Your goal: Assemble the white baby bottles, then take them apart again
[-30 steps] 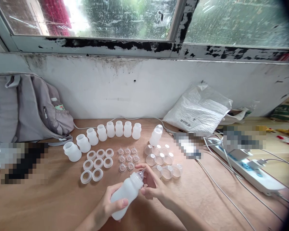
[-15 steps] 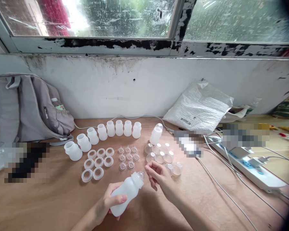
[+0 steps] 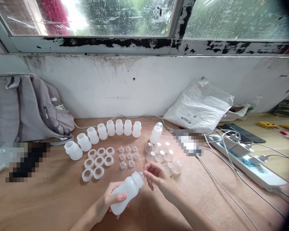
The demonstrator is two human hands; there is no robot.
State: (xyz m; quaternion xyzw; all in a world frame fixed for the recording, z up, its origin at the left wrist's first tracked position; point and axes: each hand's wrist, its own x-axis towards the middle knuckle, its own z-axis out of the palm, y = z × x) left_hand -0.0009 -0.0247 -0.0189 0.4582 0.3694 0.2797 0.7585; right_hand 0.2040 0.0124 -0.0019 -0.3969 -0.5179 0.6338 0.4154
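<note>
My left hand (image 3: 114,197) is wrapped around a frosted white baby bottle (image 3: 125,195), tilted with its top to the upper right. A collar ring (image 3: 137,180) and a clear nipple (image 3: 141,174) sit on its mouth. The fingers of my right hand (image 3: 156,176) pinch the nipple's tip, partly hiding it. Beyond my hands lie several clear nipples (image 3: 129,156) in rows, with several white collar rings (image 3: 99,161) to their left. Several clear domed caps (image 3: 160,156) lie just past my right hand.
Several open bottles (image 3: 93,135) stand in an arc behind the rings. A capped bottle (image 3: 156,132) stands right of them. A grey backpack (image 3: 31,109) is at left. On the right are a plastic mailer bag (image 3: 199,106), a power strip (image 3: 252,170) and loose cables.
My right hand has shifted slightly left and closed its fingertips on the nipple's tip. The bottle in my left hand is almost unmoved.
</note>
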